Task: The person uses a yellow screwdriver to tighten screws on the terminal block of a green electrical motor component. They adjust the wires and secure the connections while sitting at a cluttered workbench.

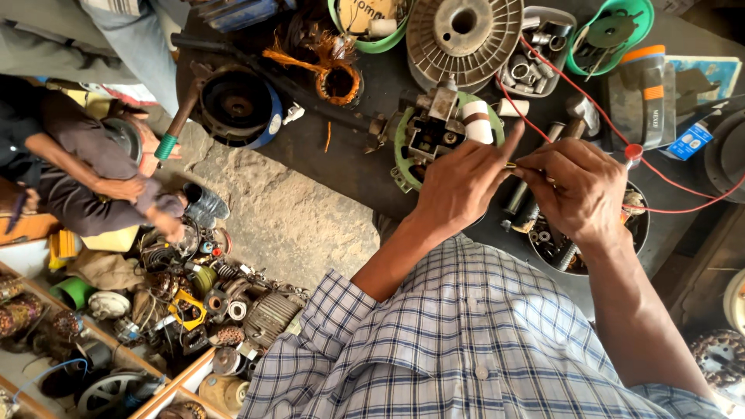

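Seen from above, over a blue-and-white checked shirt (481, 341): left hand (462, 186) and right hand (578, 190) raised together above a dark, cluttered workbench (326, 147). Between the fingertips of both hands, a thin yellowish wire (516, 165), pinched from either end; left hand closed on it with the forefinger stretched upward, right hand closed on it with thumb and fingers bunched. Just beyond the left hand, resting on the bench, a green-rimmed metal motor part (431, 136) with a white cylindrical capacitor (477, 122) beside it. Under the right hand, a round dark tray of bolts and nuts (559, 248). Trailing across the bench from upper centre to the right edge, a thin red cable (667, 182). Further back, a grey ribbed round casting (463, 31), a ring of copper winding (337, 77) and a green plastic bowl (609, 35) of small parts. At far left, another person's arms in dark sleeves (85, 174), bent over a heap of scrap motor parts (202, 302) on the stone floor (287, 209)
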